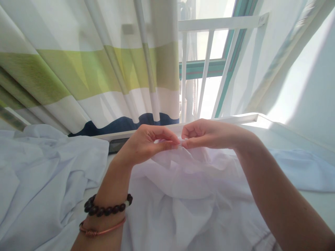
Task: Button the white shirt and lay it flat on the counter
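Observation:
A white cloth garment [183, 202], thin and loosely creased, spreads below both hands. My left hand [150, 144] pinches its upper edge between thumb and forefinger. Close beside it, fingertips almost meeting, my right hand [206, 134] is closed in a pinch on the same edge. What exactly lies between the fingertips is too small to make out, though the fabric hangs from them in folds. A dark beaded bracelet [107, 211] and a copper bangle [103, 232] circle my left wrist.
More white cloth [47, 174] lies crumpled at the left. A dark phone [117, 145] rests behind my left wrist. Striped curtains [104, 73] hang at the back left, next to a white railing [222, 23] before a window. Pale blue cloth [303, 169] is at the right.

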Tool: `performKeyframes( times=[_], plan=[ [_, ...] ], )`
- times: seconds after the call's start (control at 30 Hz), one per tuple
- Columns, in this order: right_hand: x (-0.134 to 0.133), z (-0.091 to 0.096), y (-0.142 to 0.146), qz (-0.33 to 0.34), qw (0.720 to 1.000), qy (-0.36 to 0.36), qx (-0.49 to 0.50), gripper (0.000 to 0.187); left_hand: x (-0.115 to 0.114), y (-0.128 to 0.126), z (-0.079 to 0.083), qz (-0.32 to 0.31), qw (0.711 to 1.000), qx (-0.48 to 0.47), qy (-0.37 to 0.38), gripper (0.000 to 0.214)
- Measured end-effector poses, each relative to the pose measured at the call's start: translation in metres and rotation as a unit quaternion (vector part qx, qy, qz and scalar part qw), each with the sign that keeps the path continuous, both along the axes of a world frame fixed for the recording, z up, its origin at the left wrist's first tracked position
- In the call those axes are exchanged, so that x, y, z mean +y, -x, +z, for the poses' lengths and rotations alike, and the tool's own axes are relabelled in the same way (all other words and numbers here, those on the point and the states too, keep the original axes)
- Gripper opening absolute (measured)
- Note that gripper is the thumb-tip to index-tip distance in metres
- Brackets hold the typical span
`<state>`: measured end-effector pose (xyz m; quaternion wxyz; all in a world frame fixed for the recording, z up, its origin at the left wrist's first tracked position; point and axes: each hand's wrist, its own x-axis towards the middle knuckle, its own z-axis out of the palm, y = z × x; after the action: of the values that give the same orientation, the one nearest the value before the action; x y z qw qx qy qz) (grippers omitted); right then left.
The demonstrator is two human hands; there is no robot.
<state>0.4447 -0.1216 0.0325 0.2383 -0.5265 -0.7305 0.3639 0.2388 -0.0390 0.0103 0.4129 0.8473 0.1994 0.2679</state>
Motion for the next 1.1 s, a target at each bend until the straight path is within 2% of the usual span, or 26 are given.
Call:
performKeyframes(
  times=[0.17, 0.33, 0.4, 0.57, 0.7, 0.83, 0.93, 1.1],
  plan=[
    [0.0011, -0.0025, -0.0035, -0.007, 0.999, 0.014, -0.034, 0.019, -0.0009, -0.0013, -0.0008, 0.022, 0.998, -0.022, 0.054, 0.02],
    [0.0005, -0.0014, -0.0039, 0.001, 1.0, 0.001, -0.024, 0.018, -0.0035, 0.0016, 0.0044, -0.004, 0.998, -0.003, 0.064, 0.015],
    [-0.0009, -0.0001, -0.0044, 0.007, 1.0, 0.003, -0.03, 0.024, -0.0031, 0.0024, 0.0052, -0.016, 0.998, -0.005, 0.065, 0.015],
    [-0.0015, -0.0008, -0.0018, -0.008, 1.0, 0.009, -0.026, 0.042, 0.0001, 0.0047, 0.0057, -0.018, 1.0, 0.004, 0.015, 0.015],
    [0.0004, -0.0025, 0.0038, -0.032, 0.999, 0.001, -0.03, 0.037, -0.0001, 0.0054, 0.0072, -0.013, 0.999, 0.026, -0.028, 0.014],
    [0.0012, -0.0019, 0.0046, -0.038, 0.999, 0.003, -0.029, 0.032, -0.0002, 0.0044, 0.0064, -0.02, 0.999, 0.011, -0.033, 0.013],
    [0.0023, -0.0028, 0.002, -0.016, 1.0, 0.022, 0.015, 0.029, 0.0012, 0.0042, 0.0046, -0.026, 0.999, -0.021, -0.04, 0.012],
    [0.0059, -0.0093, 0.0011, 0.01, 0.985, 0.083, 0.153, 0.026, 0.0031, 0.0049, 0.0021, -0.023, 0.997, -0.055, -0.058, 0.011]
  ],
)
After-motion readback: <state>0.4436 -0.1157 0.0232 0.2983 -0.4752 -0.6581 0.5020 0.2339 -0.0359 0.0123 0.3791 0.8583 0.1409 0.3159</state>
